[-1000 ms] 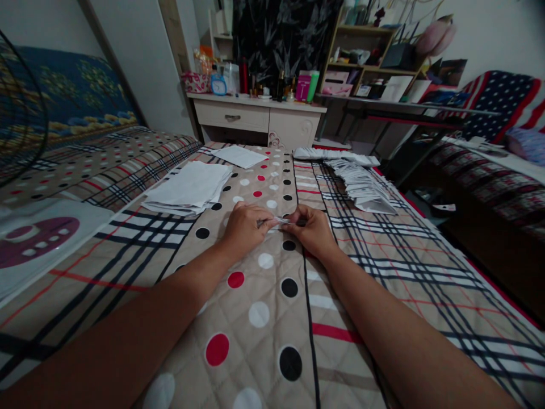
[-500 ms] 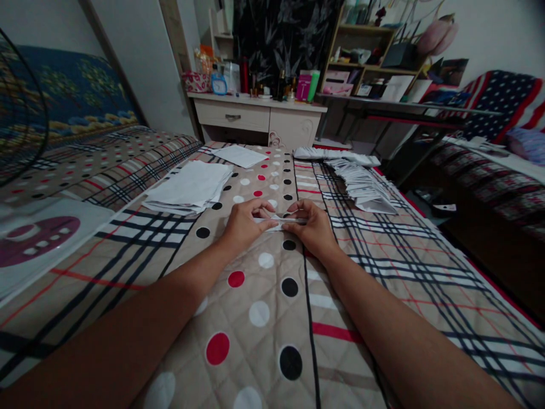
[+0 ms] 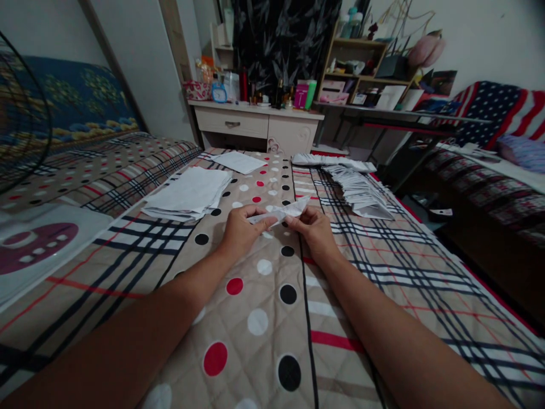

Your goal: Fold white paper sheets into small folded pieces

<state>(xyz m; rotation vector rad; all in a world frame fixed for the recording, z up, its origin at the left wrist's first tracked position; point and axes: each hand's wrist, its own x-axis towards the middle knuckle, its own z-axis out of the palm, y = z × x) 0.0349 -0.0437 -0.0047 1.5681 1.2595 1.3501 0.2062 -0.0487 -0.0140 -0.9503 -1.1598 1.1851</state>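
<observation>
A piece of folded white paper [image 3: 279, 213] is stretched between my two hands, just over the quilted bedspread. My left hand [image 3: 242, 230] pinches its left end between thumb and fingers. On the other side my right hand [image 3: 314, 232] grips the right end, where a creased flap points up and to the right. Beyond my left hand lies a stack of flat white sheets [image 3: 191, 190], with a smaller white sheet [image 3: 239, 162] farther back. Past my right hand rests a fanned row of folded white papers [image 3: 360, 190], and behind it another row of folded papers [image 3: 334, 162].
A dotted and plaid bedspread [image 3: 259, 295] spreads under everything. At the left edge are a white plastic bag [image 3: 91, 218] with a purple print and a fan guard [image 3: 46, 125]. A white dresser [image 3: 251, 122] with bottles stands beyond the bed. To the right is a low table [image 3: 404, 113].
The paper between my hands has turned from a thin edge-on strip to show its face, with a flap now raised at the right. My view has shifted slightly.
</observation>
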